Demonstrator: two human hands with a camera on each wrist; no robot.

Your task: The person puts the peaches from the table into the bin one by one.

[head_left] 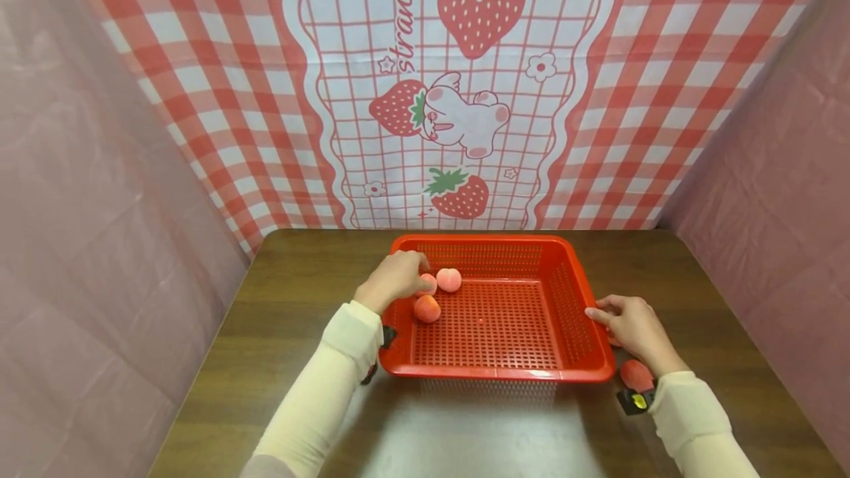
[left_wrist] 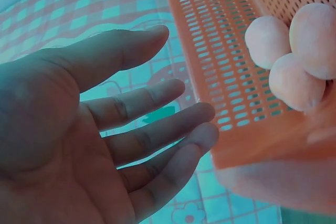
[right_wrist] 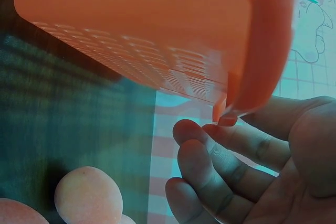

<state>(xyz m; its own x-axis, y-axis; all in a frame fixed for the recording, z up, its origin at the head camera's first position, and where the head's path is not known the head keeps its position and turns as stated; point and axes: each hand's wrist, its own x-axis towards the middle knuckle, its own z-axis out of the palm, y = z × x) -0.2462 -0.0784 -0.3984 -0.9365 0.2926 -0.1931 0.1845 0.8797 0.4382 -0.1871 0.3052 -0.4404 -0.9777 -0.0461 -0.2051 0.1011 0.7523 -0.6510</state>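
Observation:
A red plastic basket (head_left: 488, 373) with perforated walls sits on the table. Three peaches lie together at its left end: a pale pink peach (head_left: 449, 279), an orange-red peach (head_left: 427, 309), and one partly covered by my left hand (head_left: 397, 276). That hand hovers at the basket's left end; in the left wrist view its fingers are spread loosely and hold nothing. With thumb and index finger, my right hand (head_left: 634, 327) pinches the basket's right rim (right_wrist: 270, 51). Beneath my right wrist lies a red peach (head_left: 636, 375); another peach (right_wrist: 88, 195) shows below the basket in the right wrist view.
The brown wooden table (head_left: 279, 316) extends on both sides of the basket. Behind it hangs a red-and-white checked cloth (head_left: 246, 57) with strawberry prints. Pink curtains (head_left: 99, 242) close off both sides.

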